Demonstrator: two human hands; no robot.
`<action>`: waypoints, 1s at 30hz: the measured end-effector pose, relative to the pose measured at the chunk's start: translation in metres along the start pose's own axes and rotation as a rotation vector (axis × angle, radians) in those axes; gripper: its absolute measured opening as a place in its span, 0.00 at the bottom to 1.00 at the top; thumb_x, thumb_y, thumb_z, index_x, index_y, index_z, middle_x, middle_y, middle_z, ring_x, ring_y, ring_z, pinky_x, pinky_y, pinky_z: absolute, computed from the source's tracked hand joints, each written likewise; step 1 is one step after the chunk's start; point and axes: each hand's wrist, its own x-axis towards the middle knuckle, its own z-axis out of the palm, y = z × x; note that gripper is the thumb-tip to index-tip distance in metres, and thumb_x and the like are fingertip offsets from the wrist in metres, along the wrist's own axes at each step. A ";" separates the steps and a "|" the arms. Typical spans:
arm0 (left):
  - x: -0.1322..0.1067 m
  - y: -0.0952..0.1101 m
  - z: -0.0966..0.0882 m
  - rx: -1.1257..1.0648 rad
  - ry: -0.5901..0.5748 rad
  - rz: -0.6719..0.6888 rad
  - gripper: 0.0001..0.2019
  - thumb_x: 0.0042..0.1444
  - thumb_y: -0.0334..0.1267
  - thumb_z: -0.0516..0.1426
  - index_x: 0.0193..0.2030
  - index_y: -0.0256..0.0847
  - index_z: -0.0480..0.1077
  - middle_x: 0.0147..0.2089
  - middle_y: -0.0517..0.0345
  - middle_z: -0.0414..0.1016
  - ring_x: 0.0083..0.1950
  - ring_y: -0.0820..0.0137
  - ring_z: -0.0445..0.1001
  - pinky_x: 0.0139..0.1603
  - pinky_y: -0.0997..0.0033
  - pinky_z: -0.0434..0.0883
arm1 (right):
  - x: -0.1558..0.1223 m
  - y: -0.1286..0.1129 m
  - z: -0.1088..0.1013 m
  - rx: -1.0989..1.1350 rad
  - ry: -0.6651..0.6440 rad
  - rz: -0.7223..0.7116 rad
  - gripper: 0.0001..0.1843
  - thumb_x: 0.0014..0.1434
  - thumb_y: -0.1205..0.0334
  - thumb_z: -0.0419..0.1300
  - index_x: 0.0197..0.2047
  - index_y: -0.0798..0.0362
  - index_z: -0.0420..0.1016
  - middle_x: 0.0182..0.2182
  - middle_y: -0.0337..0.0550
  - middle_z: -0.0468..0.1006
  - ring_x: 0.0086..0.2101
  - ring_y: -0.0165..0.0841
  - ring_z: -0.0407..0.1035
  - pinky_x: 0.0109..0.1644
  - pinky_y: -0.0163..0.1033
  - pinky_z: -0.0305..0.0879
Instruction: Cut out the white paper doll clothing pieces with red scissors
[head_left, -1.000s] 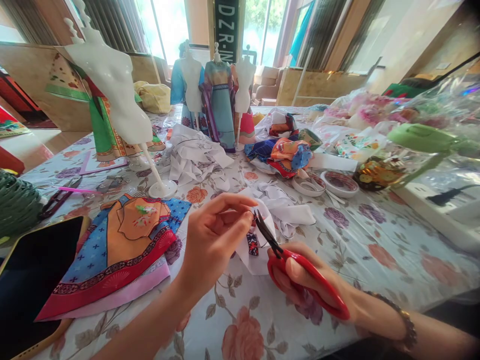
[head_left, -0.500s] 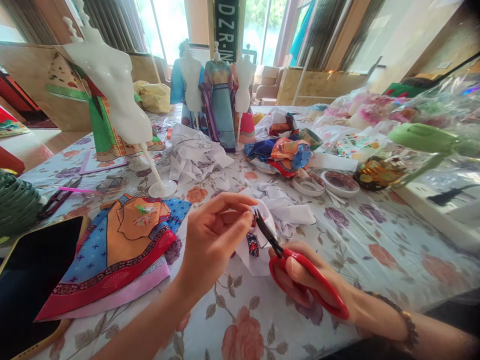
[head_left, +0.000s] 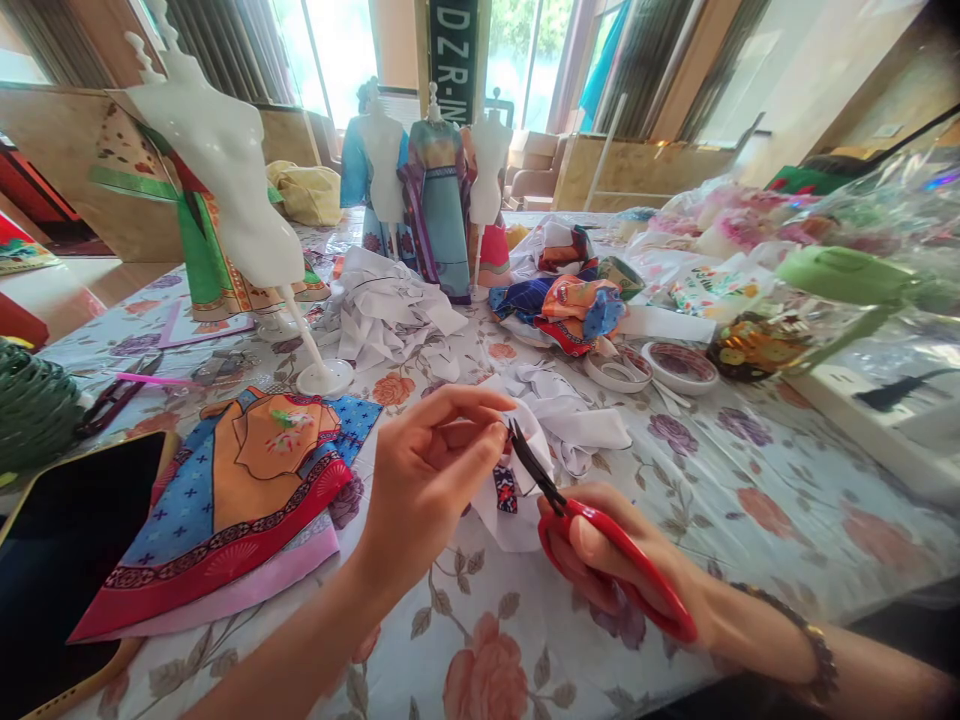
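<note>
Red-handled scissors [head_left: 622,565] with dark blades are gripped in my right hand [head_left: 637,540], the fingers through the handle loops. The blades point up and left, nearly closed, with their tips by the fingertips of my left hand [head_left: 427,470]. Thumb and fingers of that hand pinch a piece of white fabric [head_left: 517,525] with a dark, red-patterned strip [head_left: 506,490] on it. Most of the fabric hangs behind the fingers and scissors, so the pinched edge is partly hidden. White fabric scraps [head_left: 577,415] lie just beyond my hands.
Doll-sized garment pieces [head_left: 247,490] and a phone [head_left: 82,540] lie on the left. A white mannequin [head_left: 225,180] stands behind them. Scrap fabric [head_left: 397,305], dressed mannequins [head_left: 442,200], tape rolls [head_left: 679,368] and a power strip [head_left: 892,430] sit farther back on the flowered tablecloth [head_left: 720,600].
The scissors and my right hand have shifted very slightly, the blades drawing a little closer together. My left hand stays in place with its pinch on the fabric.
</note>
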 end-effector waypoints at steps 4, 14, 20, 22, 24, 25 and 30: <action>0.000 0.000 0.000 0.011 0.010 0.001 0.06 0.55 0.29 0.60 0.35 0.43 0.77 0.31 0.63 0.76 0.31 0.79 0.75 0.32 0.84 0.72 | 0.000 0.001 0.000 0.003 -0.006 -0.004 0.36 0.46 0.23 0.52 0.21 0.51 0.58 0.12 0.30 0.56 0.14 0.23 0.49 0.16 0.32 0.44; -0.001 0.000 -0.001 -0.003 -0.001 -0.014 0.05 0.56 0.30 0.60 0.35 0.43 0.77 0.31 0.63 0.75 0.31 0.76 0.77 0.34 0.81 0.74 | 0.000 -0.001 0.001 0.013 0.007 -0.002 0.36 0.45 0.22 0.53 0.19 0.51 0.57 0.11 0.30 0.55 0.14 0.23 0.48 0.16 0.33 0.43; -0.002 -0.001 -0.001 -0.033 -0.013 -0.044 0.04 0.57 0.31 0.60 0.36 0.43 0.76 0.31 0.63 0.74 0.30 0.75 0.78 0.33 0.78 0.75 | 0.001 -0.004 0.003 0.042 0.022 -0.025 0.36 0.45 0.23 0.54 0.17 0.50 0.57 0.11 0.30 0.56 0.12 0.23 0.47 0.15 0.32 0.43; -0.001 0.000 -0.001 -0.022 -0.011 -0.036 0.05 0.57 0.31 0.60 0.36 0.43 0.76 0.31 0.62 0.75 0.32 0.74 0.78 0.33 0.79 0.75 | 0.002 -0.002 -0.002 0.029 0.016 -0.037 0.35 0.47 0.24 0.54 0.18 0.51 0.58 0.12 0.31 0.58 0.13 0.23 0.49 0.16 0.32 0.44; -0.001 0.001 -0.002 -0.012 -0.003 -0.024 0.05 0.56 0.30 0.59 0.36 0.43 0.76 0.30 0.62 0.75 0.32 0.73 0.79 0.32 0.79 0.74 | 0.004 0.001 -0.011 -0.001 -0.050 -0.097 0.34 0.52 0.27 0.52 0.19 0.52 0.60 0.13 0.33 0.61 0.14 0.25 0.53 0.18 0.33 0.48; 0.000 0.001 -0.002 -0.011 -0.004 -0.024 0.05 0.56 0.30 0.59 0.36 0.43 0.76 0.30 0.62 0.75 0.32 0.73 0.79 0.32 0.78 0.74 | 0.005 0.002 -0.017 -0.005 -0.117 -0.144 0.34 0.55 0.28 0.50 0.20 0.52 0.62 0.14 0.34 0.63 0.16 0.26 0.54 0.20 0.34 0.50; 0.002 0.003 -0.007 -0.028 -0.070 0.009 0.06 0.56 0.30 0.59 0.39 0.44 0.76 0.29 0.62 0.76 0.34 0.70 0.81 0.33 0.76 0.75 | 0.003 -0.012 -0.040 -0.078 -0.264 -0.210 0.34 0.58 0.30 0.50 0.19 0.52 0.60 0.15 0.33 0.60 0.17 0.25 0.54 0.22 0.35 0.51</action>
